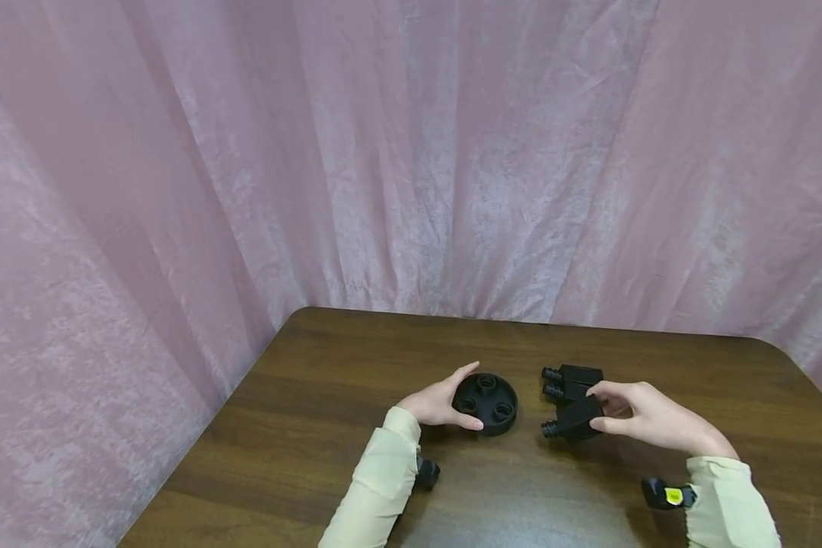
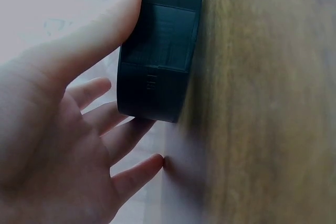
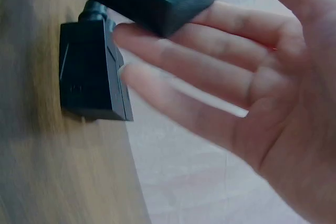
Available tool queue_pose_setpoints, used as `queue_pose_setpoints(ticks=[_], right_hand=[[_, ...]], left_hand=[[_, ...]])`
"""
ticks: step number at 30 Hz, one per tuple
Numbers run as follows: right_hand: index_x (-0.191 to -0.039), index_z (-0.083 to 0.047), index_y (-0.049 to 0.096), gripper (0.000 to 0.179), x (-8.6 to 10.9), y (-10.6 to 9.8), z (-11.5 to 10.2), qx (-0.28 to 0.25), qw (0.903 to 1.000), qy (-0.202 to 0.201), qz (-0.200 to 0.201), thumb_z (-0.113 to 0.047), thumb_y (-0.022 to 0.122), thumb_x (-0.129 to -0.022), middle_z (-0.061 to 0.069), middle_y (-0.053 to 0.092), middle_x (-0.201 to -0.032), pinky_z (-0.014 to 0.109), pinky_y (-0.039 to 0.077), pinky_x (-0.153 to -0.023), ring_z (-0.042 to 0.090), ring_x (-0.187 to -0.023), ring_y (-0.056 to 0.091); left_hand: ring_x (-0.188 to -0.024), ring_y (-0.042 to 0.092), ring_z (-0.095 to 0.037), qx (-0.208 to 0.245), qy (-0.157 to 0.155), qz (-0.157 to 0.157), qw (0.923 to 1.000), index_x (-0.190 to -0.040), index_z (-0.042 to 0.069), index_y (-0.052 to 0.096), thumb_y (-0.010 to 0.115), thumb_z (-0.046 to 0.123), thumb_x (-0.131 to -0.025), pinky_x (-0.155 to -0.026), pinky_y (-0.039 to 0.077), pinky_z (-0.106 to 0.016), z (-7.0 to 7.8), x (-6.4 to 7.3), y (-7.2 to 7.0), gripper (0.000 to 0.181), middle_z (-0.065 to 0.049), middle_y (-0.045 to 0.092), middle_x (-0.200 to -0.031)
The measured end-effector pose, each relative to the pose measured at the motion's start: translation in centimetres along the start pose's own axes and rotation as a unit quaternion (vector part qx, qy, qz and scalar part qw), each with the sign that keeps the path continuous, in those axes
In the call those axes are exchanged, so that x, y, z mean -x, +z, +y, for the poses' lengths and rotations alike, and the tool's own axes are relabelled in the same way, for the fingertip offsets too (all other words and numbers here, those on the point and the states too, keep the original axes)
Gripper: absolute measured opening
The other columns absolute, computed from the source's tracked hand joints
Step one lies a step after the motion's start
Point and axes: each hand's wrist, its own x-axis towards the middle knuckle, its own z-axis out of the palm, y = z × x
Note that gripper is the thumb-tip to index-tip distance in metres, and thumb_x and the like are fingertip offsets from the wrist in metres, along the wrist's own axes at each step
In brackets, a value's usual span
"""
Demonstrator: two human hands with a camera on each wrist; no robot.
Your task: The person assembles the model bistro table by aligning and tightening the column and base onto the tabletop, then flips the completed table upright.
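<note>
In the head view my left hand holds a round black base by its rim, thumb on the near side and fingers on the far side. Three round sockets show on its top. The left wrist view has the base's side close over the wood, with the thumb against it. My right hand pinches a black rectangular block with a short ribbed plug at its left end. Just behind it lie two similar black blocks, plugs also pointing left. In the right wrist view, one of these blocks sits beyond the fingertips.
The brown wooden table has rounded far corners. A pink velvet curtain hangs behind it and along the left. A small black wrist device is on the left arm; another, with a yellow label, is on the right.
</note>
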Motion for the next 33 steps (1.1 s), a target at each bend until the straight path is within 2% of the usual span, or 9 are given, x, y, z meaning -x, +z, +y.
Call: queue_pose_setpoints(ticks=[4, 7, 11, 18, 25, 33], right_hand=[[-0.113, -0.009, 0.054, 0.043, -0.7, 0.5, -0.5, -0.005, 0.9984, 0.009, 0.056, -0.036, 0.064, -0.081, 0.002, 0.064, -0.095, 0.022, 0.05, -0.066, 0.0, -0.079, 0.06], [-0.113, -0.012, 0.055, 0.041, -1.5, 1.2, -1.1, 0.005, 0.9939, -0.007, 0.11, -0.033, 0.067, -0.079, -0.001, 0.063, -0.092, 0.024, 0.05, -0.066, 0.001, -0.078, 0.059], [-0.113, -0.015, 0.056, 0.04, -2.7, 2.2, -1.9, 0.019, 0.9848, -0.042, 0.168, -0.028, 0.07, -0.077, -0.005, 0.062, -0.097, 0.027, 0.051, -0.071, 0.003, -0.08, 0.06], [-0.117, -0.026, 0.053, 0.044, -3.9, 3.7, -3.0, 0.016, 0.9835, -0.063, 0.169, -0.026, 0.07, -0.077, -0.012, 0.058, -0.103, 0.027, 0.05, -0.074, 0.003, -0.084, 0.06], [-0.12, -0.029, 0.05, 0.046, -4.2, 4.2, -3.6, 0.023, 0.9815, -0.068, 0.177, -0.027, 0.069, -0.078, -0.015, 0.059, -0.103, 0.027, 0.049, -0.074, 0.002, -0.086, 0.059], [-0.121, -0.023, 0.051, 0.047, -4.6, 4.5, -4.0, 0.042, 0.9719, -0.15, 0.176, -0.021, 0.069, -0.078, -0.008, 0.059, -0.109, 0.029, 0.05, -0.073, 0.004, -0.086, 0.059]], left_hand=[[-0.13, 0.034, -0.021, -0.005, 0.011, 0.004, 0.9999, -0.142, 0.035, 0.01, 0.073, 0.045, -0.069, -0.102, 0.033, -0.04, -0.1, -0.1, 0.0, 0.097, 0.001, 0.028, -0.146], [-0.13, 0.035, -0.019, -0.014, 0.019, 0.007, 0.9997, -0.143, 0.03, 0.014, 0.073, 0.045, -0.069, -0.102, 0.033, -0.039, -0.1, -0.2, 0.0, 0.095, 0.002, 0.029, -0.146], [-0.131, 0.033, -0.017, -0.017, 0.029, 0.009, 0.9994, -0.143, 0.025, 0.018, 0.073, 0.044, -0.069, -0.104, 0.031, -0.038, -0.1, -0.2, -0.1, 0.093, 0.003, 0.028, -0.145], [-0.133, 0.031, -0.018, -0.013, 0.043, 0.006, 0.999, -0.143, 0.026, 0.018, 0.073, 0.042, -0.07, -0.104, 0.031, -0.038, -0.2, -0.4, 0.0, 0.093, 0.005, 0.027, -0.146], [-0.131, 0.033, -0.017, -0.013, 0.051, 0.005, 0.9986, -0.142, 0.026, 0.019, 0.073, 0.04, -0.07, -0.104, 0.031, -0.037, -0.3, -0.5, 0.0, 0.092, 0.005, 0.03, -0.145], [-0.13, 0.035, -0.017, -0.012, 0.039, 0.009, 0.9991, -0.142, 0.027, 0.021, 0.074, 0.041, -0.069, -0.103, 0.032, -0.037, -0.1, -0.4, -0.1, 0.091, 0.005, 0.032, -0.143]])
